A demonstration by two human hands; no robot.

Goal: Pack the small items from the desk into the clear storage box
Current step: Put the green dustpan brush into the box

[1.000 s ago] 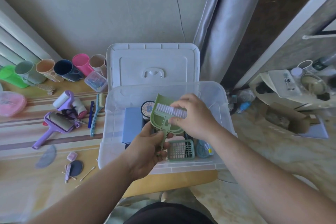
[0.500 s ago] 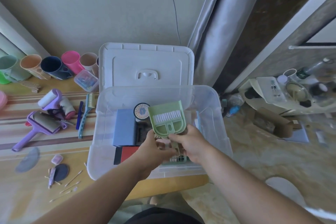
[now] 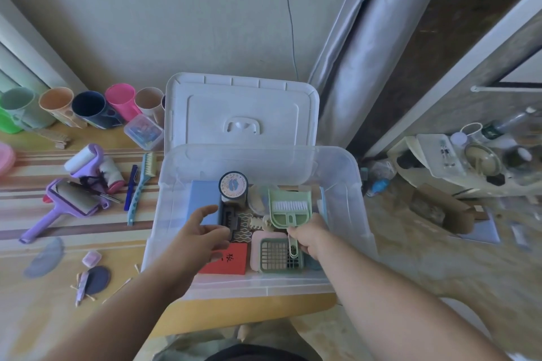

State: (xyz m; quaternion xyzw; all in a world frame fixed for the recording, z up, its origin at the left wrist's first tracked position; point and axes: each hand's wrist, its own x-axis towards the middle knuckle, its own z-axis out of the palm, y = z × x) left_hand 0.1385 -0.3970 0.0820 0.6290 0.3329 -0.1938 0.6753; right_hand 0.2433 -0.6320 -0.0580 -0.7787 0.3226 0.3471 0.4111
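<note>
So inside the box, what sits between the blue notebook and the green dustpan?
In the head view, a round-lidded dark jar and a black comb-like piece lie between the blue notebook and the green dustpan, with a beige claw clip nearer the dustpan.

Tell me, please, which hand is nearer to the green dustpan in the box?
Right. The right hand grips the green dustpan by its handle, just below the pan. The left hand hovers apart to its left, over the blue book.

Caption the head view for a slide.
Right hand lowers a green dustpan set into the clear storage box; left hand open.
</note>
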